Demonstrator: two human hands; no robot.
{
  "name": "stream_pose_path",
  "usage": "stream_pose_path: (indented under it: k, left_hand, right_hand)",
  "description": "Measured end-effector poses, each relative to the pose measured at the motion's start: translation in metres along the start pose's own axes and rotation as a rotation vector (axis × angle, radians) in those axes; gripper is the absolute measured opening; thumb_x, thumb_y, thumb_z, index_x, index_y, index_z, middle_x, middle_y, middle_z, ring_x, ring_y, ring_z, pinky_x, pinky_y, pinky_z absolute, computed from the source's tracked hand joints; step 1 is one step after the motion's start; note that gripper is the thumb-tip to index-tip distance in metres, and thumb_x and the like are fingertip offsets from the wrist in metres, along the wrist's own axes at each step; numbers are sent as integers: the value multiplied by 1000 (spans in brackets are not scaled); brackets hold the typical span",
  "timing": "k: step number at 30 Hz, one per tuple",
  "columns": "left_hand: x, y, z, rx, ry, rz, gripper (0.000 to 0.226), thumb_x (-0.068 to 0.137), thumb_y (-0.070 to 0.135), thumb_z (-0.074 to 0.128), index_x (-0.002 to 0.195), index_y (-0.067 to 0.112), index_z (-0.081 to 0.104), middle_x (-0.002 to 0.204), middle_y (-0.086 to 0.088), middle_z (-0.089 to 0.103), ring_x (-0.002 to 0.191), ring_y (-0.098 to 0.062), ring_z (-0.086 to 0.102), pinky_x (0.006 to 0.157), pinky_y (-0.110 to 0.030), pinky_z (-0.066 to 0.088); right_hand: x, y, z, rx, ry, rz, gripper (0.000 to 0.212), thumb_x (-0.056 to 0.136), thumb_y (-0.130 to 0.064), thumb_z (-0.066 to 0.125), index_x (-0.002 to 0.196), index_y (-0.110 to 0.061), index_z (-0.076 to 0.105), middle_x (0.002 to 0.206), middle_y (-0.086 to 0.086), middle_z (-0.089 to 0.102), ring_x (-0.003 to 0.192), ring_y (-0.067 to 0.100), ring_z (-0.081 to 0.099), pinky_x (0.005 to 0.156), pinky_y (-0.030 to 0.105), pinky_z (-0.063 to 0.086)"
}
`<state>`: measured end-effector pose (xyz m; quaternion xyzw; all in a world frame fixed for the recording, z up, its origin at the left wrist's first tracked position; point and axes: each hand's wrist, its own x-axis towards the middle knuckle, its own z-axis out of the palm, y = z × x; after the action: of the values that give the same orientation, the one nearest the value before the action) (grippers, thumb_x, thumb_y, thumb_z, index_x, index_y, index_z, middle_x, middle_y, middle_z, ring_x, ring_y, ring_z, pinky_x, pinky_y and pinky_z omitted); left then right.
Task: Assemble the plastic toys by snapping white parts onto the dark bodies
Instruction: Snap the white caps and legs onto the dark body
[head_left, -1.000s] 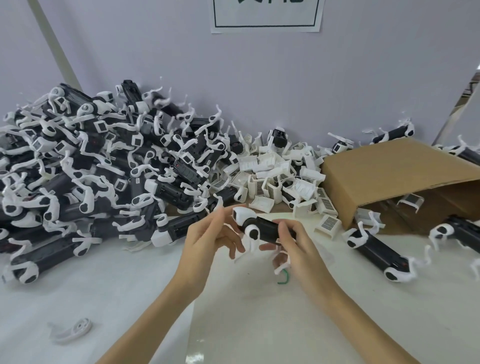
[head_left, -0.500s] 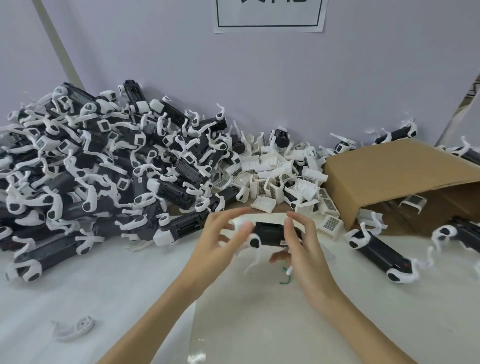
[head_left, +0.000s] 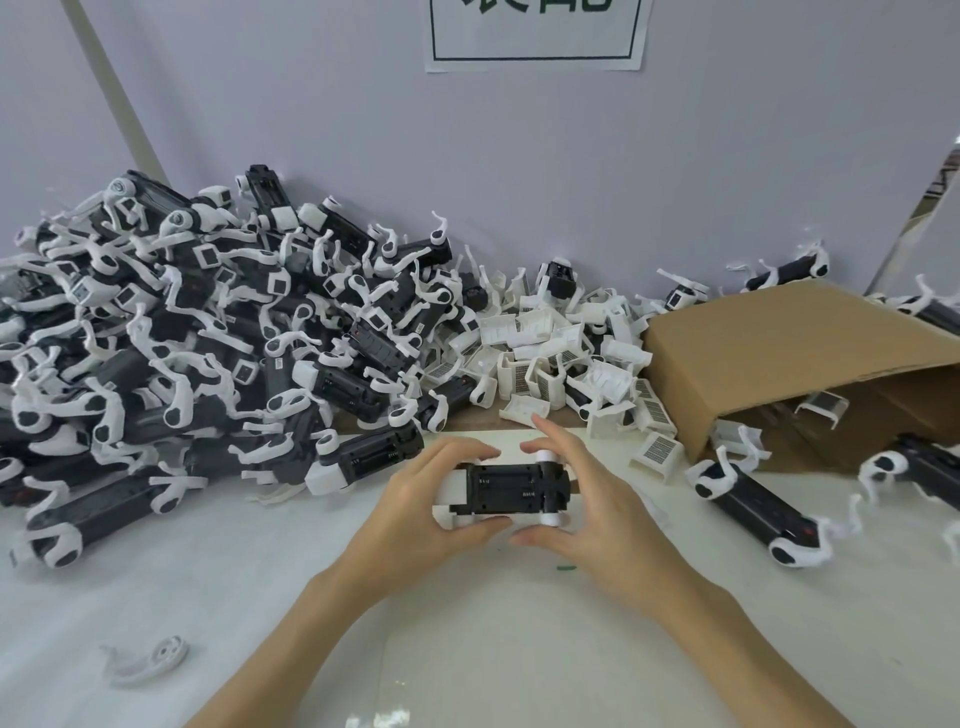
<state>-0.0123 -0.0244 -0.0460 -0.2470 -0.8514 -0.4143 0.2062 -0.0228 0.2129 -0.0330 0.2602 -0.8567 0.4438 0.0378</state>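
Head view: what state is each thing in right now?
Toy: held above the table, dark body lengthwise between both hands, white parts on it.
Left hand: gripping the toy's left end.
Right hand: thumb and fingers at the toy's right end.
Box: on its side, open.
Loose white part: lying alone on the table.

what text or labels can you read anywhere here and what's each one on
Paper sign on the wall: dark characters in a dark frame, cut off by the top edge, not readable.
Dark toy body held between left hand and right hand: tiny pale markings, too small to read.
Square labels on white parts in the toy pile: printed patches, too blurred to read.
No text is legible.
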Motion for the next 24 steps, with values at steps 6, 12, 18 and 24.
stream_pose_path:
  k: [6,12,18,24]
  left_hand:
    - [-4,0,0,-242,14,-270,72,78,36,95,137,39,54,118,14,66,104,-15,69,86,-28,60]
    - [-1,-5,1,-318,40,-351,44,78,33,96,111,24,68,94,3,72,58,-31,69,50,-41,60]
    - [-1,-7,3,-358,33,-361,43,79,36,94,110,24,66,94,2,70,57,-26,66,49,-38,58]
    - [-1,-6,1,-361,7,-380,45,79,40,93,110,27,64,96,7,70,56,-23,66,51,-38,57]
  right_hand:
    - [1,0,5,109,-24,67,98,77,-69,76,156,-53,22,136,-30,54,104,-2,68,85,11,52]
    - [12,-3,9,115,136,79,48,106,-61,31,148,-42,41,129,-21,65,84,-4,67,73,10,47]
    - [79,20,-7,17,156,280,24,106,-14,56,127,-20,67,108,0,74,96,13,73,82,35,61]
    - [115,42,-4,-428,-23,274,29,96,-23,75,122,-14,68,103,7,63,93,21,62,86,31,46]
